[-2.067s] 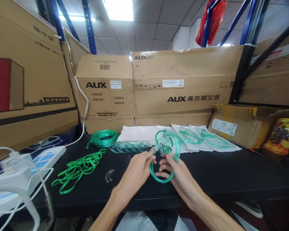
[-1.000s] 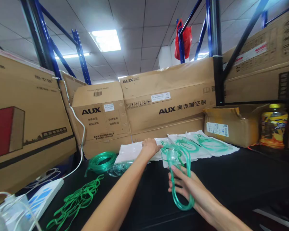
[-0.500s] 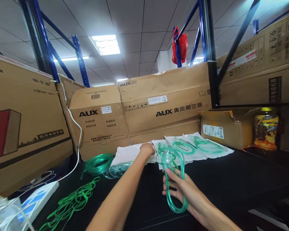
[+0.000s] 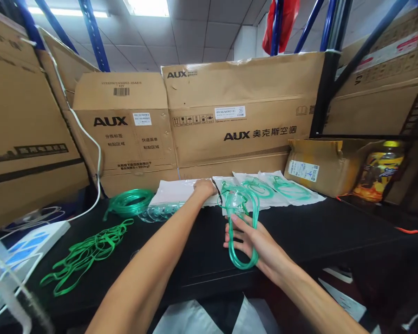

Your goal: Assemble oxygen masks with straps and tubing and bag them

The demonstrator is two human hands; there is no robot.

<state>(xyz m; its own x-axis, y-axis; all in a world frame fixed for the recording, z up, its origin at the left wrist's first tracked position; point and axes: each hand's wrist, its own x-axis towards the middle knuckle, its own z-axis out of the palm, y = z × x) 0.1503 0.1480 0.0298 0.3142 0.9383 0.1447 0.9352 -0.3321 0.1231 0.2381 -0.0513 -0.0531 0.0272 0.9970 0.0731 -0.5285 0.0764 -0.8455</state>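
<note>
My right hand (image 4: 249, 239) is closed around a clear green oxygen mask (image 4: 235, 199) and its looped green tubing (image 4: 244, 264), held above the black tabletop. Farther back, my left hand (image 4: 205, 188) is closed at the edge of a stack of white bags (image 4: 174, 191). A thin black tie (image 4: 217, 189) sticks out from its fingers. Behind the held mask lie several white pouches (image 4: 297, 192) with green tubing showing through. Clear mask shells (image 4: 162, 212) rest in a row by my left forearm.
Left on the black table (image 4: 202, 255) lie a coil of green tubing (image 4: 130, 202) and a tangle of green elastic straps (image 4: 90, 253). A power strip (image 4: 31, 246) with white cables sits farther left. Cardboard boxes (image 4: 244, 111) wall the back; a small open box (image 4: 310, 171) and a drink bottle (image 4: 379, 171) stand right.
The camera view has tipped downward. A thin black tie now shows at my left hand's fingers. My right hand still holds the mask and tubing in much the same place.
</note>
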